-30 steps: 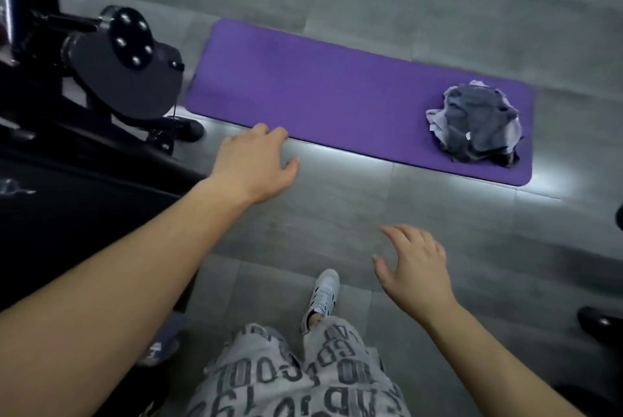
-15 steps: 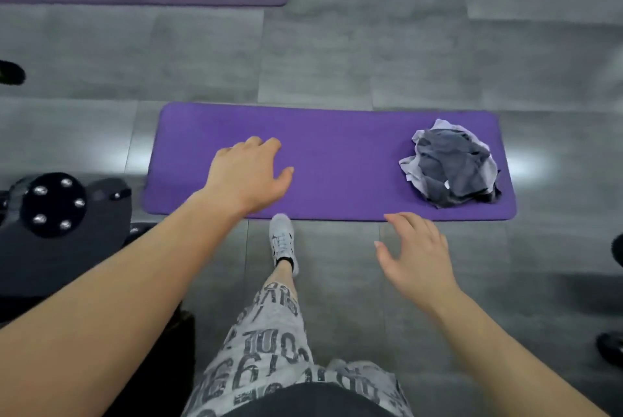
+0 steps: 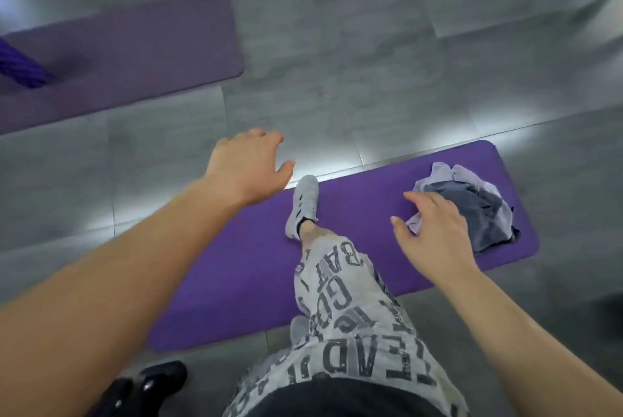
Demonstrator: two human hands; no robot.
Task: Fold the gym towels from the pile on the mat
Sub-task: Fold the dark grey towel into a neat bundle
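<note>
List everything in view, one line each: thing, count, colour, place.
towel pile: one, grey and pale lilac, right end of near mat
near mat: one, purple, centre floor
far mat: one, dull purple, upper left
rope: one, purple, left edge
floor: grey tiles, throughout
black object: one, bottom left, blurred
sneaker: one, pale grey, on near mat
shorts: one pair, grey with dark letters, bottom centre
left hand: one, empty, over near mat's far edge
right hand: one, empty, at pile's near edge, contact unclear
</note>
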